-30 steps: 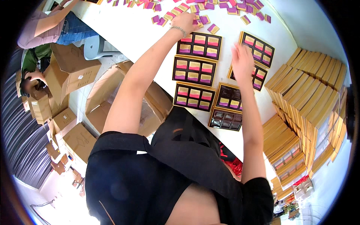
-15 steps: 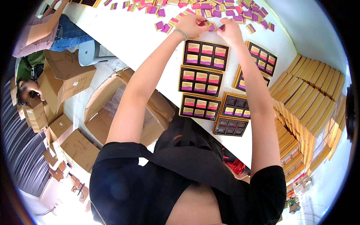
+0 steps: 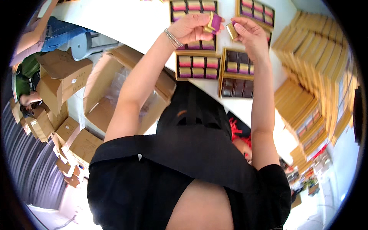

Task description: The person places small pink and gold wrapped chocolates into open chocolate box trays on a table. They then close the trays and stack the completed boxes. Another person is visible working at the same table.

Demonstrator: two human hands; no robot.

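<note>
My left hand (image 3: 188, 28) grips a few small purple-and-gold wrapped chocolates (image 3: 216, 23) between thumb and fingers, above a filled box. To its right, my right hand (image 3: 253, 40) pinches one gold-and-purple wrapped chocolate (image 3: 231, 31). Below the hands lies a box (image 3: 238, 56) with its near row filled with gold-and-purple pieces and its far row of dark compartments bare. Nearest me is a box with bare dark compartments (image 3: 237, 88). Left of these, a gold-rimmed box (image 3: 197, 79) holds pink-and-gold and purple-and-gold pieces. My hands partly cover other filled boxes.
Filled boxes (image 3: 257, 18) also lie farther off on the white table (image 3: 138, 27). Tall stacks of gold-edged boxes (image 3: 306, 50) stand along the right. On the left are open cardboard cartons (image 3: 69, 73), a grey stool (image 3: 82, 44) and another person in jeans (image 3: 63, 32).
Both hands have drawn nearer to me, from the loose pile to above the boxes, carrying wrapped chocolates. The view has shifted, so the pile is almost out of sight.
</note>
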